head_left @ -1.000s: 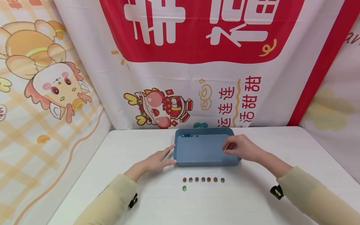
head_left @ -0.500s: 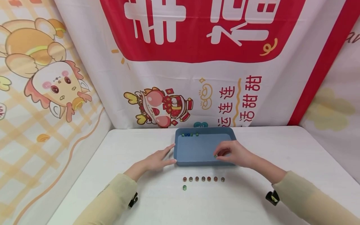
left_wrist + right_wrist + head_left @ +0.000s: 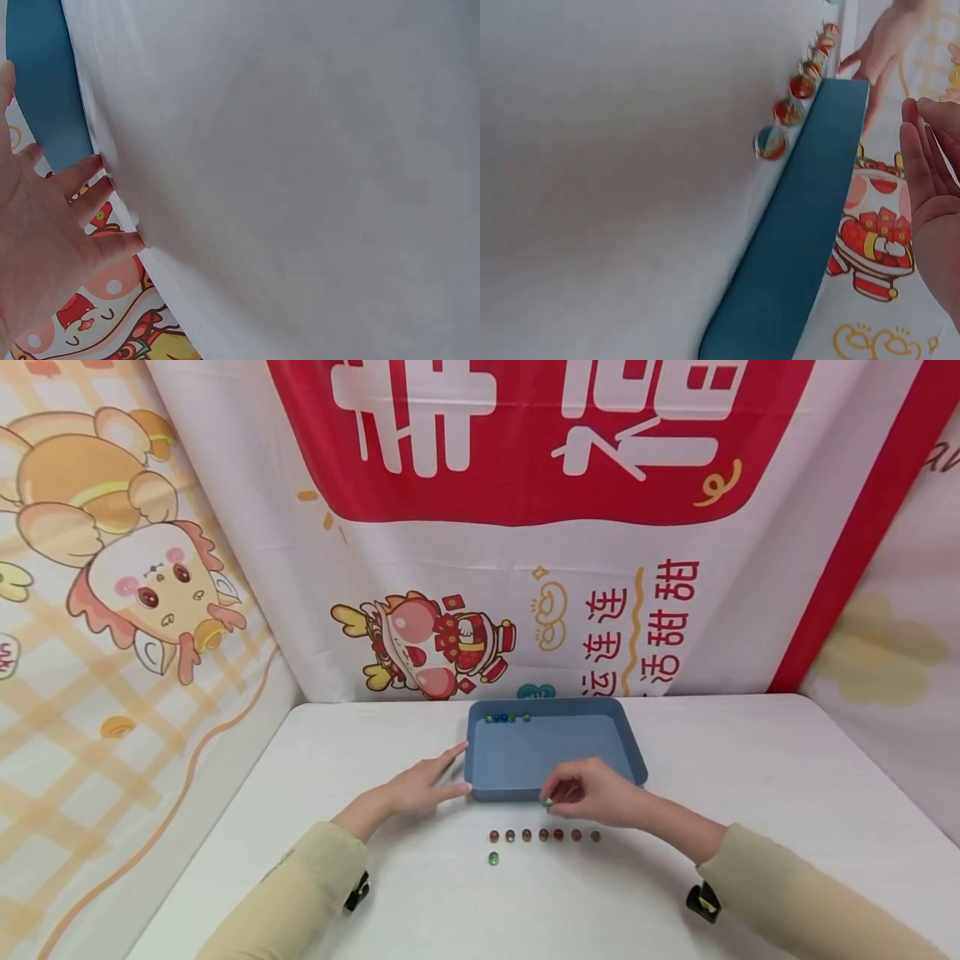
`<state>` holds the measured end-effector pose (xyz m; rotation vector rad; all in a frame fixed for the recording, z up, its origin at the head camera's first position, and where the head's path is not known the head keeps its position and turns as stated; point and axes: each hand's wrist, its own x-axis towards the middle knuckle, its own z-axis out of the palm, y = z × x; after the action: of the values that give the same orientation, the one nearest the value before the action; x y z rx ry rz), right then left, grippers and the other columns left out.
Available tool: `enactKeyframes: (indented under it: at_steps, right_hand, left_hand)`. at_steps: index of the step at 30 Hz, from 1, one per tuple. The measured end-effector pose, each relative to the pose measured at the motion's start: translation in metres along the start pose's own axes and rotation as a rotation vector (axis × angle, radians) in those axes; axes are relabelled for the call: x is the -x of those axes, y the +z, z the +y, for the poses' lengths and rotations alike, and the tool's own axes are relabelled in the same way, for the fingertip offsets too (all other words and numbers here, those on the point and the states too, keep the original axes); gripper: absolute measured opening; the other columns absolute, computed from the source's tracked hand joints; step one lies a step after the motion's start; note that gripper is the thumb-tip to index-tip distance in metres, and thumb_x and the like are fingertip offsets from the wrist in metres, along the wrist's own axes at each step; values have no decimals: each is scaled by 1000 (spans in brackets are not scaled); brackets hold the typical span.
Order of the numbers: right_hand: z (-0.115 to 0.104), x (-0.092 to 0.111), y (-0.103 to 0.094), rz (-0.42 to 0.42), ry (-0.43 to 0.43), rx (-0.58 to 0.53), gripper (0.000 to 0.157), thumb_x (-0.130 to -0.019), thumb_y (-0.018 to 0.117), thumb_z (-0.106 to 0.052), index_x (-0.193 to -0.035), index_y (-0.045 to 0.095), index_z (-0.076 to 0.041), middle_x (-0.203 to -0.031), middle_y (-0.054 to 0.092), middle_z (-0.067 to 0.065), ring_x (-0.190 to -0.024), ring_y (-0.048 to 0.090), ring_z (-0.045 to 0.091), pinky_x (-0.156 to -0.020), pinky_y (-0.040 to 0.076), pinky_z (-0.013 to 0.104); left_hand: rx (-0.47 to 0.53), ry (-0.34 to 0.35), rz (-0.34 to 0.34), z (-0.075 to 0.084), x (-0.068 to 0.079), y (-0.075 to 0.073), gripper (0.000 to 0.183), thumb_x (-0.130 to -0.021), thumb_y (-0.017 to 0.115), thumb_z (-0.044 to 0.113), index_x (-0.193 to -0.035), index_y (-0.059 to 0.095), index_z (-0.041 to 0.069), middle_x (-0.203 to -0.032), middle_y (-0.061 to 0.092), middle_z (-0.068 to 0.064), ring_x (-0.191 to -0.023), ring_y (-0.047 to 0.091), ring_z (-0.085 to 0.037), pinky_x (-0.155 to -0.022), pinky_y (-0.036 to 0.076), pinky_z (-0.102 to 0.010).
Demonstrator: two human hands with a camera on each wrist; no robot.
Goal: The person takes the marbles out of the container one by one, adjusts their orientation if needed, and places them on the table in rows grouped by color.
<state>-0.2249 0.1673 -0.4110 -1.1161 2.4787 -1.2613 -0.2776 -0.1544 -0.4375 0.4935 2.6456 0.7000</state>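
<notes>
Pinched between the thumb and fingers of my right hand (image 3: 596, 793) is a green glass marble (image 3: 547, 802), held over the near rim of a shallow blue tray (image 3: 551, 745). My left hand (image 3: 420, 787) lies at the tray's left side, its thumb and a fingertip touching the wall and near left corner. Inside, along the far wall, sit several green and blue marbles (image 3: 503, 718). Several reddish and greyish marbles (image 3: 527, 836) form a row on the table in front of the tray. Below that row's left end lies one green marble (image 3: 493, 858).
The white table (image 3: 420, 902) runs back to a wall hung with a printed cloth (image 3: 540, 502). Another patterned cloth (image 3: 135, 610) covers the left side. In the right wrist view the tray's outer wall (image 3: 799, 217) stands close beside the marble row (image 3: 788, 112).
My right hand has carried the green marble from the tray's right side leftward and nearer, to above the front rim. The left hand has stayed in place.
</notes>
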Motion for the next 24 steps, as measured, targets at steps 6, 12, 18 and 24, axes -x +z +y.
enactKeyframes:
  at_steps: [6, 12, 18, 24]
  right_hand:
    - [-2, -6, 18, -59, -27, 12, 12, -86, 74, -7, -97, 71, -11, -87, 68, -5, -77, 63, 5, -67, 56, 24]
    - [-3, -15, 30, -119, -81, 88, 12, -85, 76, -10, -95, 71, -16, -89, 68, -10, -77, 60, 1, -61, 52, 21]
    - [-2, -23, 41, -181, -82, 133, 14, -84, 78, -12, -95, 73, -19, -88, 64, -15, -74, 59, 2, -62, 50, 21]
    - [-1, -26, 49, -249, -35, 168, 14, -84, 77, -13, -94, 72, -21, -83, 62, -15, -72, 56, 3, -63, 48, 18]
  left_hand:
    - [-6, -3, -4, 1, 1, 0, 79, -92, 52, 61, -156, 12, 38, -158, 25, -7, -143, 24, -34, -112, 20, -57]
    - [-4, -4, -3, 1, 1, 0, 78, -92, 52, 61, -156, 13, 38, -158, 25, -7, -143, 24, -34, -112, 20, -58]
    - [-2, 4, -3, 2, 0, -1, 78, -93, 52, 60, -156, 13, 37, -158, 25, -7, -143, 24, -34, -112, 21, -58]
    - [2, -4, -5, 0, -2, 0, 78, -93, 52, 61, -156, 13, 38, -158, 25, -7, -143, 24, -34, -112, 21, -58]
